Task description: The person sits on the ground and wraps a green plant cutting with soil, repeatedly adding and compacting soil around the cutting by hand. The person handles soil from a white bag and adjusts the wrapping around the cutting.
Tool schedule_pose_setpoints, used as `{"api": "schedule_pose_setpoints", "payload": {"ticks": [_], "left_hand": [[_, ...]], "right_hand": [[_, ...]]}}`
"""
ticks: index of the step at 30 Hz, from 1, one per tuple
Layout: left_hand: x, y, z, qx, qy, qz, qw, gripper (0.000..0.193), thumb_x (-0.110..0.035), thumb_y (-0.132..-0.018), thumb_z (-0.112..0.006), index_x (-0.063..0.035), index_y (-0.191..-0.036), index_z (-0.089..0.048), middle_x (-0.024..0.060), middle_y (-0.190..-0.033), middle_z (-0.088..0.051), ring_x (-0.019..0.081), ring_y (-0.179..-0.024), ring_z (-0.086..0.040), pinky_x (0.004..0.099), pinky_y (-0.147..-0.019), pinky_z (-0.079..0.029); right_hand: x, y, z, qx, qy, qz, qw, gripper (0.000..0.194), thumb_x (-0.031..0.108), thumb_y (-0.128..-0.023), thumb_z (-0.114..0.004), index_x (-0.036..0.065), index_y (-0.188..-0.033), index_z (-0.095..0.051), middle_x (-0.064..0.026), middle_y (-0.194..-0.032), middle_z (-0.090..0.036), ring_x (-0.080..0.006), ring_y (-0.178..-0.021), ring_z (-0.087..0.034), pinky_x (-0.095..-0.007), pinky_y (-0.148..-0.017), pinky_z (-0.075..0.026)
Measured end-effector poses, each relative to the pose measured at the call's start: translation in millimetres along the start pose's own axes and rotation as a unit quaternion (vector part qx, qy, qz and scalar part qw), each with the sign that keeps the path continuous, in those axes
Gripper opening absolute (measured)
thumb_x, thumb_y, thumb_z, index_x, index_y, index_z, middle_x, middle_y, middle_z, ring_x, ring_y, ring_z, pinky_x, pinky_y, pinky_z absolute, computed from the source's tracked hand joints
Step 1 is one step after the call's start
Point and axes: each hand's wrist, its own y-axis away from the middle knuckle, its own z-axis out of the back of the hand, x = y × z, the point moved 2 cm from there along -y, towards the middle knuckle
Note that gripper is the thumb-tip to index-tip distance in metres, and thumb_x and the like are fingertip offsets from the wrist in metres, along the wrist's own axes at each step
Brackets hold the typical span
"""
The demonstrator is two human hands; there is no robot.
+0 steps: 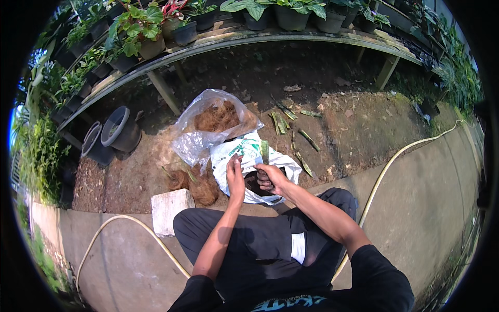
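Observation:
My right hand (271, 179) grips a piece of variegated snake plant leaf (264, 151), held upright. A small pale, flat thing (258, 160) shows beside its lower part; I cannot tell what it is. My left hand (236, 177) is raised just left of it, fingers extended, with nothing visible in it. Below both hands a white plastic sack (226, 154) with green print stands open, dark soil (253, 185) inside. Two fibre-wrapped bundles, a smaller one (177, 179) and a larger one (204, 190), sit left of the sack with green tips poking out.
A clear plastic bag (187, 130) of brown coconut fibre (218, 117) lies beyond the sack. Cut leaf pieces (278, 123) lie on the soil at right. A pale block (171, 210), black pots (121, 130), a hose (386, 171) and a plant bench (234, 41) surround me.

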Motion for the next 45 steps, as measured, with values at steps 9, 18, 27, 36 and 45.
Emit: {"api": "schedule_pose_setpoints", "payload": {"ticks": [9, 18, 27, 36, 45], "left_hand": [[-0.5, 1.5, 1.8, -0.011, -0.007, -0.001, 1.0, 0.042, -0.032, -0.115, -0.046, 0.0004, -0.14, -0.058, 0.0083, -0.13, -0.065, 0.0186, -0.118, -0.058, 0.034, -0.102, -0.044], [5.3, -0.5, 0.9, 0.001, -0.011, 0.009, 1.0, 0.047, -0.035, -0.115, -0.044, 0.0007, -0.143, -0.055, 0.0096, -0.133, -0.066, 0.0209, -0.125, -0.058, 0.0361, -0.104, -0.046], [4.4, -0.8, -0.7, 0.02, -0.009, 0.016, 1.0, 0.047, -0.035, -0.116, -0.043, -0.0002, -0.146, -0.052, 0.0104, -0.138, -0.063, 0.022, -0.127, -0.058, 0.0378, -0.105, -0.046], [0.9, -0.1, -1.9, 0.016, -0.005, 0.032, 0.999, 0.05, -0.035, -0.116, -0.041, 0.001, -0.15, -0.049, 0.0127, -0.14, -0.062, 0.023, -0.128, -0.057, 0.039, -0.105, -0.047], [4.8, -1.3, -0.2, 0.017, -0.008, 0.016, 1.0, 0.047, -0.038, -0.116, -0.04, -0.0022, -0.144, -0.055, 0.0113, -0.141, -0.061, 0.0257, -0.13, -0.058, 0.0426, -0.106, -0.049]], "right_hand": [[8.5, -12.6, 27.3, 0.009, 0.043, -0.015, 0.999, 0.046, 0.055, -0.103, -0.061, 0.01, -0.103, -0.065, -0.0011, -0.082, -0.066, -0.013, -0.068, -0.062, -0.0272, -0.059, -0.051], [25.9, -17.2, 43.1, 0.03, -0.026, 0.033, 0.999, 0.038, 0.048, -0.104, -0.062, 0.01, -0.105, -0.066, -0.0009, -0.094, -0.069, -0.0169, -0.081, -0.069, -0.0263, -0.055, -0.055], [32.0, -8.9, 40.1, 0.102, -0.138, -0.013, 0.985, 0.025, 0.028, -0.105, -0.068, 0.007, -0.115, -0.06, 0.0054, -0.08, -0.051, -0.0053, -0.065, -0.049, -0.0161, -0.041, -0.03], [32.0, 1.0, 24.3, 0.045, 0.027, -0.014, 0.999, 0.034, 0.033, -0.101, -0.074, 0.011, -0.081, -0.058, 0.0083, -0.061, -0.037, -0.0046, -0.047, -0.032, -0.0219, -0.04, -0.022], [29.7, 5.9, 8.2, 0.012, 0.053, 0.014, 0.998, 0.039, 0.021, -0.099, -0.071, 0.016, -0.068, -0.047, 0.0083, -0.054, -0.035, -0.0059, -0.04, -0.026, -0.0261, -0.037, -0.019]]}}
